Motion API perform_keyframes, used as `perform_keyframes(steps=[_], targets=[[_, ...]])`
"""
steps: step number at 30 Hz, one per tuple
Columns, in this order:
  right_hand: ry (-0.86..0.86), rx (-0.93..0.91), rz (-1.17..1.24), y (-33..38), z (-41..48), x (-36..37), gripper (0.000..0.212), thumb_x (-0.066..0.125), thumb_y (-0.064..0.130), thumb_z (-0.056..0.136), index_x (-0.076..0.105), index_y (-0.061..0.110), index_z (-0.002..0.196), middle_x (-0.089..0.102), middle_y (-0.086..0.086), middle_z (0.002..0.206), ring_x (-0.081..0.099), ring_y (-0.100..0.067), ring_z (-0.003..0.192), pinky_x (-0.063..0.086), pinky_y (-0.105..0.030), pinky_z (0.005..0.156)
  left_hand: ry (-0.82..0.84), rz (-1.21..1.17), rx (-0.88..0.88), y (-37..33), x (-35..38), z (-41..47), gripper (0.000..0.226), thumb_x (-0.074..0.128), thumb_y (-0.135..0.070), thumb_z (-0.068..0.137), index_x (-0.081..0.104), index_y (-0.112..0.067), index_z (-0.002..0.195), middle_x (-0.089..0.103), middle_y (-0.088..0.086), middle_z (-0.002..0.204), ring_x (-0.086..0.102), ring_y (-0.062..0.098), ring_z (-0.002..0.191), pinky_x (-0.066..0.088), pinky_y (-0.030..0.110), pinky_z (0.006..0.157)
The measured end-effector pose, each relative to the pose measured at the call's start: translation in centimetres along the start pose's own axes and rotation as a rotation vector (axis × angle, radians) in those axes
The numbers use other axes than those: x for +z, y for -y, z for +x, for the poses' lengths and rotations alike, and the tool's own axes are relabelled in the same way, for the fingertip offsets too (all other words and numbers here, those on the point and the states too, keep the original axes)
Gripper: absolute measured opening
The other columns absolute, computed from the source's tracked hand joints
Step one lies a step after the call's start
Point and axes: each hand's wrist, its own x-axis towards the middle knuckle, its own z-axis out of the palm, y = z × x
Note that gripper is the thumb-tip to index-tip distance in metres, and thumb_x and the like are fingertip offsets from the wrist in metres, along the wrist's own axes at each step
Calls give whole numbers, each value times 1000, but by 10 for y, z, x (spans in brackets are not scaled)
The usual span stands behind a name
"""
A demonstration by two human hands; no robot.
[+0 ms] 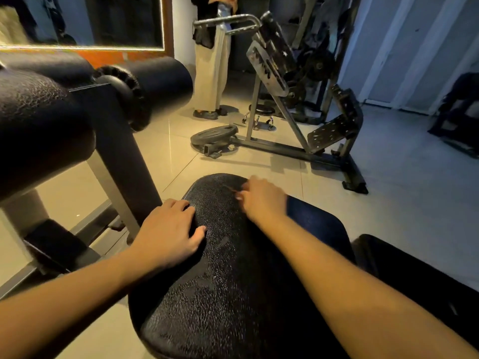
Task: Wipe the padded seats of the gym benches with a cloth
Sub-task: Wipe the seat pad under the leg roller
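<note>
Padded seat [223, 268] runs 6 to 12 o'clock. Left hand [168, 229] grips its 9 o'clock edge. Right hand [261, 199] curled, blurred, can't tell its grasp; likely dark blue cloth [318, 224] at its 4 o'clock, beside wrist, nearer that hand.

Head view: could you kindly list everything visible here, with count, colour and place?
padded seat: one, black, cracked surface, bottom centre
dark blue patch: one, on the seat's right side; cloth or pad, unclear
roller pads: several, black, upper left
weight plate: one, black, on the floor, centre
steel-framed machine: one, grey and black, right of the plate
stool: one, black top, behind the machine
standing person: one, beige trousers, top centre
left hand: grips the seat's left edge
right hand: curled, blurred, at the seat's far end
</note>
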Motion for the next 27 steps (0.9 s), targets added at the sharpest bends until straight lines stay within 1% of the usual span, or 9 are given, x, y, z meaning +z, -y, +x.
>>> perform_keyframes(steps=[3, 6, 8, 10, 14, 17, 21, 25, 27], targets=[[40, -282, 29, 49, -42, -10, 29, 54, 40, 101, 56, 22, 123, 64, -7, 120, 62, -31, 107, 46, -42, 85, 37, -23, -3, 5, -6, 3, 55, 46, -58, 97, 61, -22, 135, 54, -1, 145, 48, 21, 132, 44, 40, 109], [97, -366, 104, 19, -75, -27, 24, 54, 41, 101, 57, 27, 121, 63, -1, 116, 60, -27, 106, 50, -44, 89, 22, -95, -9, 6, -13, -2, 41, 53, -49, 97, 67, -25, 126, 62, -2, 131, 57, 19, 117, 51, 40, 99], [154, -280, 95, -30, -85, -31, 22, 57, 42, 99, 59, 33, 119, 62, 4, 116, 59, -20, 107, 51, -43, 93, 14, -111, -1, 0, -18, -9, 37, 55, -47, 97, 69, -26, 124, 64, -4, 125, 59, 17, 111, 52, 38, 96], [185, -87, 36, -85, -93, -42, 18, 59, 43, 97, 60, 35, 113, 63, 7, 112, 60, -18, 106, 53, -44, 92, 21, -97, 32, -11, -23, -17, 34, 55, -49, 97, 71, -28, 120, 64, -6, 119, 59, 15, 107, 53, 35, 93], [146, 214, -54, -154, -121, -76, 21, 59, 39, 98, 62, 26, 114, 68, 1, 111, 62, -22, 97, 53, -39, 83, 100, -113, 89, -42, -32, -32, 34, 54, -54, 97, 70, -31, 116, 66, -11, 114, 60, 11, 101, 54, 32, 88], [74, 265, 267, -161, -147, -96, 24, 62, 39, 98, 62, 23, 116, 65, 1, 109, 60, -20, 98, 53, -36, 85, 85, -252, 127, -83, -43, -46, 39, 60, -52, 96, 68, -29, 127, 69, -10, 124, 64, 13, 111, 52, 33, 95], [187, 288, 858, -146, -191, -129, 14, 62, 33, 100, 66, 25, 112, 71, -3, 106, 69, -18, 98, 59, -40, 92, 102, -619, 200, -150, -60, -72, 53, 68, -49, 93, 59, -29, 141, 65, -11, 132, 61, 4, 114, 47, 23, 94], [246, 232, 1053, -138, -232, -154, 16, 57, 31, 103, 66, 31, 116, 68, -2, 113, 69, -19, 103, 61, -29, 80, 78, -811, 279, -201, -73, -97, 68, 77, -45, 86, 49, -32, 147, 56, -20, 128, 52, -1, 119, 43, 25, 106], [238, 228, 1063, -139, -248, -161, 16, 57, 33, 103, 67, 32, 116, 67, -2, 115, 68, -19, 104, 61, -28, 80, 73, -876, 256, -217, -75, -100, 58, 80, -41, 84, 57, -31, 137, 60, -20, 119, 56, 0, 111, 46, 24, 101]])
